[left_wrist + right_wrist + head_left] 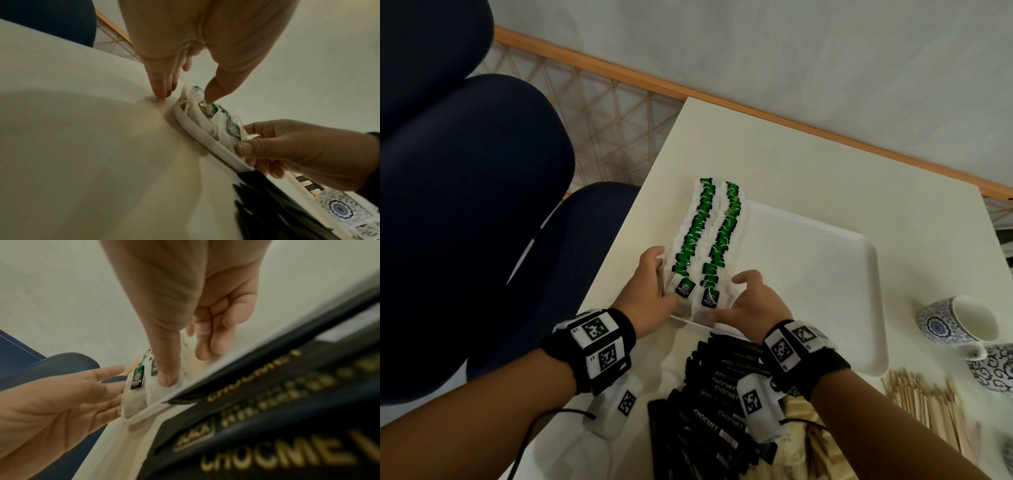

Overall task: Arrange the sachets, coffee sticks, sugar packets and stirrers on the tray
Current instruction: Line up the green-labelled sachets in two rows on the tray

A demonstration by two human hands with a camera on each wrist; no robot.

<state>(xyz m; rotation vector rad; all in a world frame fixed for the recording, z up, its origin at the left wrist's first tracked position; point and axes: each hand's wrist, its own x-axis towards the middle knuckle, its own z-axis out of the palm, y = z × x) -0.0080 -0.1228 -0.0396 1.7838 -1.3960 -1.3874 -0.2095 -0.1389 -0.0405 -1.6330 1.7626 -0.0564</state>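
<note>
Two rows of white tea sachets (pixel 709 233) with green and black tags lie along the left side of the white tray (pixel 808 274). My left hand (pixel 650 277) lies flat against the left row's near end; its fingers (pixel 160 87) are straight and touch the table beside the tray rim (pixel 197 129). My right hand (pixel 750 301) cups the right row's near end, thumb (pixel 166 366) pressed on a sachet (pixel 135 397) and fingers curled on its far side. Black coffee sticks (pixel 715 394) are piled in front of the tray. Wooden stirrers (pixel 928 401) lie to the right.
Beige sugar packets (pixel 804 445) lie partly under my right wrist. Two patterned blue and white cups (pixel 959 322) stand off the tray's right edge. Dark blue chairs (pixel 465 205) stand close to the table's left edge. The tray's middle and right side are bare.
</note>
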